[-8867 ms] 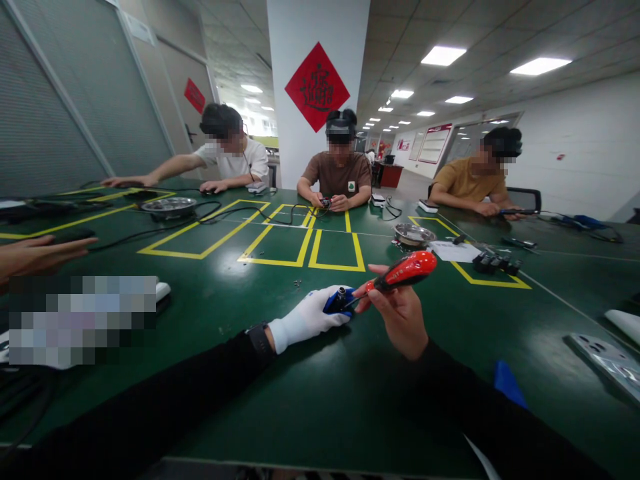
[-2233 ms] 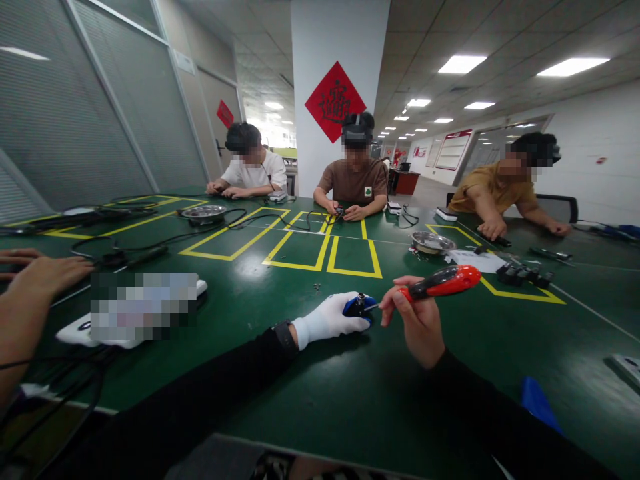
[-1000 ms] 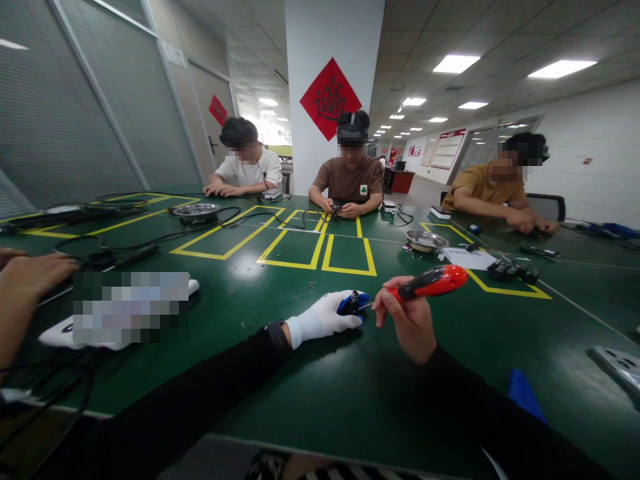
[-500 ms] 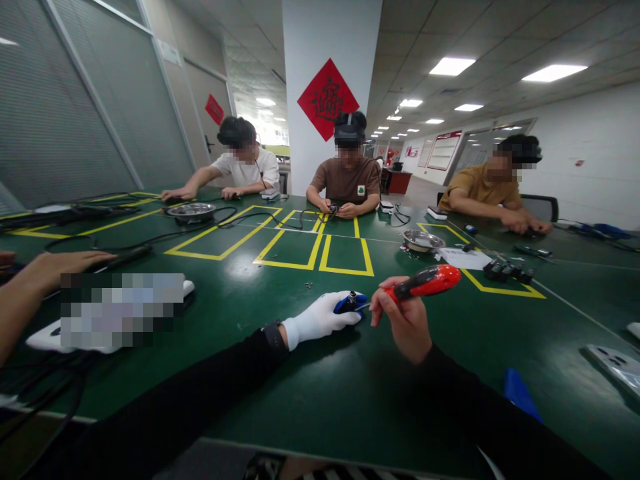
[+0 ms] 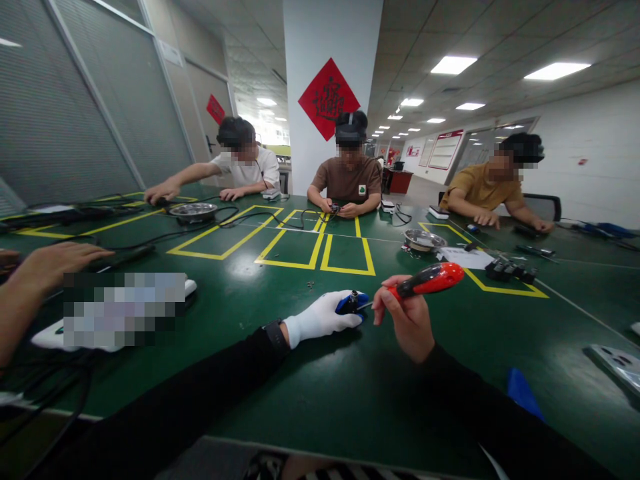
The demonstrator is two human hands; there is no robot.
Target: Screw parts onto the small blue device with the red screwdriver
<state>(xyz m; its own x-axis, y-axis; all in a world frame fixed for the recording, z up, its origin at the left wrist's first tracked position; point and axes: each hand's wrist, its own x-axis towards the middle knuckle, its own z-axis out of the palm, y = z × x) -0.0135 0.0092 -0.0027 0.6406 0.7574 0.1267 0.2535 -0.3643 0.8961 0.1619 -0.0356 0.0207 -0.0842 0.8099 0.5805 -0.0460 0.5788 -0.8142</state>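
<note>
My left hand (image 5: 325, 317), in a white glove with blue fingertips, is closed around a small black part (image 5: 353, 300) just above the green table (image 5: 280, 413). The part's exact kind cannot be made out. My bare right hand (image 5: 407, 317) grips a red and black screwdriver (image 5: 433, 277) by the front of its handle. The tool lies nearly level, its handle end up to the right. Its thin metal shaft points left and meets the small part at my left fingers; the tip itself is hidden. A few tiny screws (image 5: 311, 285) lie on the table beyond my left hand.
Metal bowls (image 5: 425, 240) and several black parts (image 5: 510, 270) stand farther off. Yellow tape (image 5: 347, 271) marks the table. At left are a white device (image 5: 120, 310), cables and another person's hand (image 5: 60, 263). A phone (image 5: 615, 367) lies right. Three people sit opposite.
My hands and the screwdriver hold almost the same pose. Across the table, the person at the left has stretched an arm farther left, and the person at the right has shifted a hand.
</note>
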